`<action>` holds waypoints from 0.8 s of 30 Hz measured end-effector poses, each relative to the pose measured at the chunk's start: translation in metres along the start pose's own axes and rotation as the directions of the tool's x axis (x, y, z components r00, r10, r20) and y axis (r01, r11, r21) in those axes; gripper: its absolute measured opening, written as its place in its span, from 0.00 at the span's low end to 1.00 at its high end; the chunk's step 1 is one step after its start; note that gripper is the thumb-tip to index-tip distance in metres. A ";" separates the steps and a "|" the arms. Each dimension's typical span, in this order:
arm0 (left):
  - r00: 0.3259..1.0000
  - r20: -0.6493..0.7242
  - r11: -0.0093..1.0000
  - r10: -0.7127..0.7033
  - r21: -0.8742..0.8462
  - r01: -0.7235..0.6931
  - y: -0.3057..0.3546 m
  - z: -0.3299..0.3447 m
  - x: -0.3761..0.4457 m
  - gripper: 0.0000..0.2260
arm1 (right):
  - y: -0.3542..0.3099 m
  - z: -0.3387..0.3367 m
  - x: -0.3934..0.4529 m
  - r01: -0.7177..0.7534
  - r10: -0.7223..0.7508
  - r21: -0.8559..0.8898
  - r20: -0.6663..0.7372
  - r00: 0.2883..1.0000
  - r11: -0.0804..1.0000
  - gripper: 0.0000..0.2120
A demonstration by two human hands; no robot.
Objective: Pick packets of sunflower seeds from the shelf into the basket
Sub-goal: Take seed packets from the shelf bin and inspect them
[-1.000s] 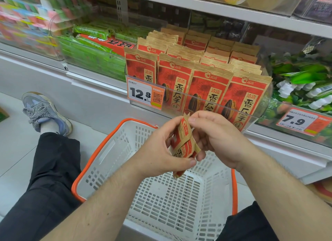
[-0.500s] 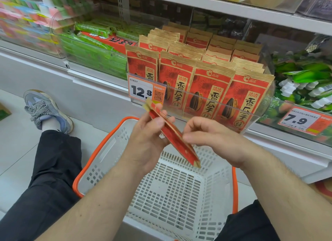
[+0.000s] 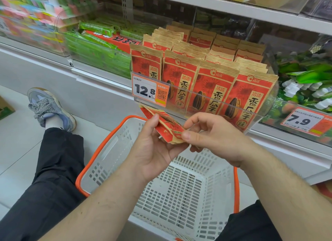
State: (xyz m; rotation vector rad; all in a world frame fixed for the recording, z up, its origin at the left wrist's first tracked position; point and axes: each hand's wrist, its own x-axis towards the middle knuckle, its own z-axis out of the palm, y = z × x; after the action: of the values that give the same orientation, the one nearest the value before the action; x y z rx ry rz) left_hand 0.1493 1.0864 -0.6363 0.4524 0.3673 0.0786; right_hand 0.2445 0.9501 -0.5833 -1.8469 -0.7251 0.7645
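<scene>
head view: you sit on the floor before the shelf, both hands above the basket.
left hand (image 3: pixel 154 147): your fingers curl around a red sunflower seed packet (image 3: pixel 165 127), thumb laid on its face.
right hand (image 3: pixel 213 136): your thumb and forefinger pinch the lower end of the same packet; other fingers loosely bent.
packet position: tilted, held over the far rim of the basket, just below the 12.8 price tag (image 3: pixel 150 91).
basket (image 3: pixel 179 190): white perforated plastic, orange rim, between your legs.
shelf stock (image 3: pixel 212 84): rows of matching packets upright in a clear bin.
neighbours: green packets (image 3: pixel 100 46) left; 7.9 price tag (image 3: pixel 303 121) right.
</scene>
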 end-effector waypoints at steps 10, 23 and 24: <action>0.998 0.018 0.993 -0.061 -0.096 0.063 -0.001 -0.006 0.002 0.25 | 0.003 -0.012 0.000 0.040 -0.048 0.097 0.083 0.995 0.994 0.19; 0.920 0.285 0.947 -0.268 0.254 0.197 -0.001 -0.026 0.004 0.31 | 0.018 0.005 0.012 -0.313 0.313 0.098 0.012 0.950 0.945 0.16; 0.914 0.302 0.940 -0.269 0.290 0.181 0.001 -0.026 0.006 0.32 | 0.018 0.005 0.012 -0.297 0.294 0.136 0.036 0.955 0.945 0.12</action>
State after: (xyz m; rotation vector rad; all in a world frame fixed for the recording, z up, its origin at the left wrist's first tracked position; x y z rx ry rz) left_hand 0.1450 1.0993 -0.6596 0.6652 0.0867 -0.2761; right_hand 0.2503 0.9554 -0.6041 -1.8435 -0.3944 0.9974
